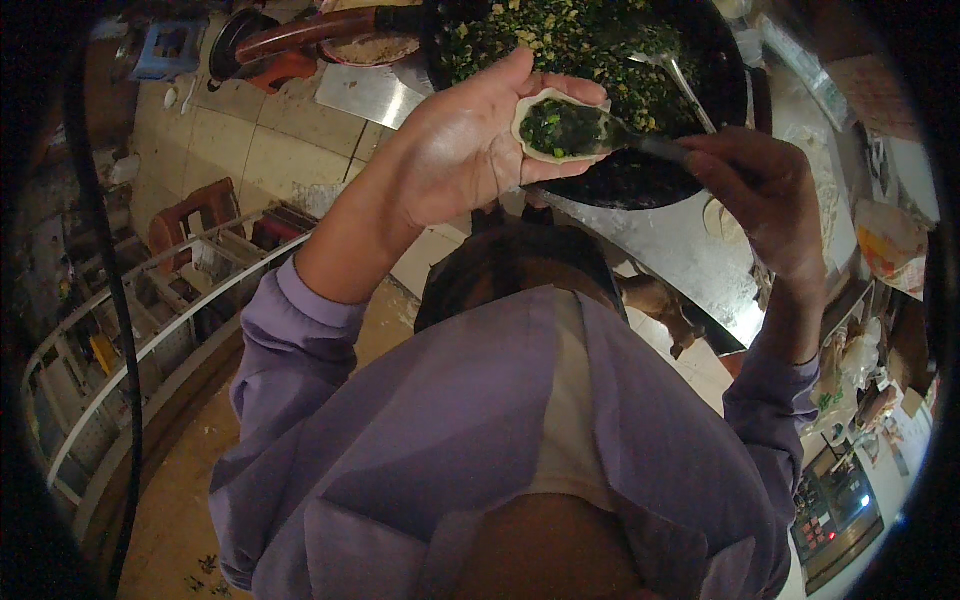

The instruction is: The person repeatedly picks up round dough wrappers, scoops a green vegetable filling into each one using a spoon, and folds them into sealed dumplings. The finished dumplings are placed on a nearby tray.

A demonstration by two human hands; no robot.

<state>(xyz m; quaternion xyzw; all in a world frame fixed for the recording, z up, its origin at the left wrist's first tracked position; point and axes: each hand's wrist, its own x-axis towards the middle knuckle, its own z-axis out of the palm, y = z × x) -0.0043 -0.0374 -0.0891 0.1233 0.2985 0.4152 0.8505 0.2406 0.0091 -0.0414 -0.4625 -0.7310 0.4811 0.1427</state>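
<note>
My left hand is palm up, holding a thin round dough wrapper across its curved fingers. Chopped green filling lies in the middle of the wrapper. In my right hand is the handle of a metal spoon, with its bowl resting on the filling. Just beyond and partly under both hands sits a large black pan. It contains a mix of chopped greens and yellow bits. A second metal utensil leans in that mix at the right.
The pan stands on a metal-topped table dusted with flour. Pale dough pieces lie near my right wrist. A long brown handle sticks out left from the pan. A rack and a brown stool stand at left.
</note>
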